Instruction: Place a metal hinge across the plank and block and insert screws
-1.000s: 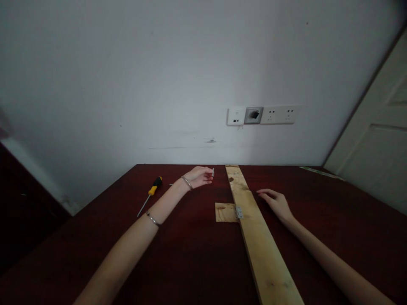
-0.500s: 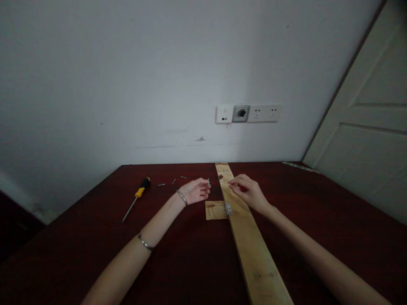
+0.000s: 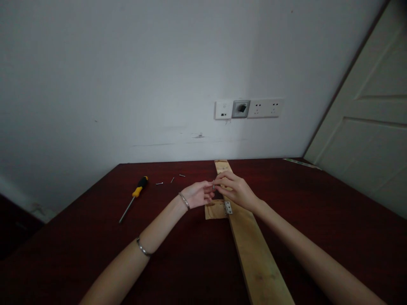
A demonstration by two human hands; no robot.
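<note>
My left hand (image 3: 199,194) and my right hand (image 3: 237,189) meet at their fingertips over the left side of the long wooden board (image 3: 254,254). Pinched between them is a small metal screw (image 3: 213,187), mostly covered by fingers. The left hand comes in palm up, the right from above with thumb and forefinger closed. Just below the hands, a metal hinge (image 3: 228,207) lies across the joint between the board and a short wooden piece (image 3: 215,210) at its left side.
Several loose screws (image 3: 159,183) lie on the dark red table (image 3: 178,262), left of the hands. Further left rests a screwdriver (image 3: 136,192) with a black and yellow handle. A wall with sockets (image 3: 263,108) stands behind; a pale door (image 3: 365,123) is at the right.
My right hand has moved left, off the board, to the screw in my left hand. The left hand has shifted slightly right. The fingertips now touch.
</note>
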